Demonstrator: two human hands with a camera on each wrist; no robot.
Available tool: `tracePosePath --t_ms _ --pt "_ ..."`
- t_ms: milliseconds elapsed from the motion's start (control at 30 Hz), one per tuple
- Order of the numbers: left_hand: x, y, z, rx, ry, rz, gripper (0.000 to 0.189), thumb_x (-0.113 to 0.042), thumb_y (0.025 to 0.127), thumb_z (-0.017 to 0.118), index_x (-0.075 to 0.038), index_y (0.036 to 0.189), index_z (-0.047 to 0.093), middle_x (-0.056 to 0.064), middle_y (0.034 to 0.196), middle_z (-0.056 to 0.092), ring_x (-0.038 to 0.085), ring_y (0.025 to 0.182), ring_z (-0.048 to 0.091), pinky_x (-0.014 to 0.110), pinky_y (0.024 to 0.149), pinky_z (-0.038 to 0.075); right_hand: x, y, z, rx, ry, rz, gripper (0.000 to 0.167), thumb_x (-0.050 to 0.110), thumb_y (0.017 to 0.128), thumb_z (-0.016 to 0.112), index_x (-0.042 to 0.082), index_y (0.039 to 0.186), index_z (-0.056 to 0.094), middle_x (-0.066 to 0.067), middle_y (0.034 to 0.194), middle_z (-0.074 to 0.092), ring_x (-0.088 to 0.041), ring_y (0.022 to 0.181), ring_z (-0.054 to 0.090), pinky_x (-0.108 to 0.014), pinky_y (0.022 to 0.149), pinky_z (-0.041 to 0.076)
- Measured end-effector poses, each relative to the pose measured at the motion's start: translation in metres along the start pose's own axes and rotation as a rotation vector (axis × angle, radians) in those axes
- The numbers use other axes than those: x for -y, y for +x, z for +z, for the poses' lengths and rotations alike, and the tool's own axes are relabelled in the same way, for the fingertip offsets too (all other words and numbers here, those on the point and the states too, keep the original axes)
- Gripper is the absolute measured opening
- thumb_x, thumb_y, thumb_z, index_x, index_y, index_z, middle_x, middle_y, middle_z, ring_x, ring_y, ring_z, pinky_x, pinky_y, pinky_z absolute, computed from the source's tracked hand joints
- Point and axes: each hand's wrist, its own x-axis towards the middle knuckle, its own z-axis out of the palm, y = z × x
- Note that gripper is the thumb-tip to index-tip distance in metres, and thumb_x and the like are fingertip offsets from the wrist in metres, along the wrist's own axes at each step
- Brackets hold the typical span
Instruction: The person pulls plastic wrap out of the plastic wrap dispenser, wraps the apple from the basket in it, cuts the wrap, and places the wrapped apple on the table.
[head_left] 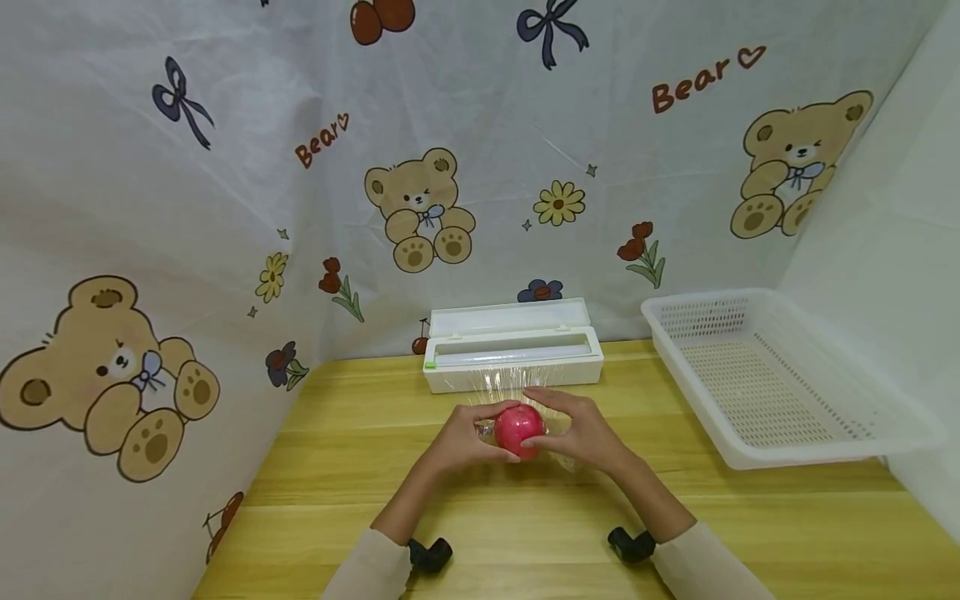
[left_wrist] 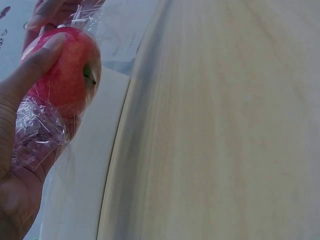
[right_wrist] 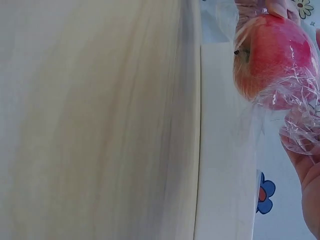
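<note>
The left hand (head_left: 463,437) grips a red apple (head_left: 517,429) from the left and the right hand (head_left: 588,433) from the right, with clear film (left_wrist: 42,127) around it, over the table (head_left: 360,442), near side of a white box (head_left: 450,382); a basket (head_left: 693,400) stands right

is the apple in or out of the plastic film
In, at least partly: the wrist views show clear film drawn over the apple and bunched beside it. Full sealing: cannot tell.

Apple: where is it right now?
Head view: just right of centre in the lower half, the apple is held between the left hand and right hand, on the near side of the white box.
</note>
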Motion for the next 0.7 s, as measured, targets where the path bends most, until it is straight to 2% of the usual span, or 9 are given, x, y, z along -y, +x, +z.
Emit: tracePosePath --t_ms 167,500,700 --pt "-0.0008 0.0014 -0.0018 0.023 -0.024 -0.053 0.072 -0.033 0.074 0.093 -0.026 0.139 0.064 -0.008 0.129 0.069 0.014 0.115 0.066 0.029 0.091 0.057 0.0022 -0.0019 0.0002 -0.003 0.022 0.001 0.074 0.035 0.074 0.092 0.009 0.137 0.064 -0.006 0.139 0.063 -0.031 0.13 0.058 -0.046 0.099 0.052" --pt "-0.0021 0.0048 -0.0042 0.041 -0.031 -0.136 0.073 -0.036 0.07 0.095 -0.033 0.136 0.065 -0.011 0.121 0.071 0.013 0.111 0.066 0.03 0.088 0.058 0.0028 -0.0068 0.0023 0.006 0.025 0.015 0.072 0.03 0.075 0.092 0.015 0.139 0.064 -0.005 0.14 0.062 -0.031 0.129 0.059 -0.047 0.095 0.055" --pt "-0.0049 0.0066 -0.0047 0.043 -0.071 -0.182 0.072 -0.03 0.07 0.096 -0.032 0.135 0.066 -0.009 0.123 0.071 0.012 0.11 0.066 0.029 0.088 0.058 0.0034 -0.0079 0.003 0.017 0.008 0.025 0.072 0.034 0.075 0.091 0.014 0.139 0.064 -0.005 0.141 0.061 -0.03 0.131 0.057 -0.044 0.097 0.054"
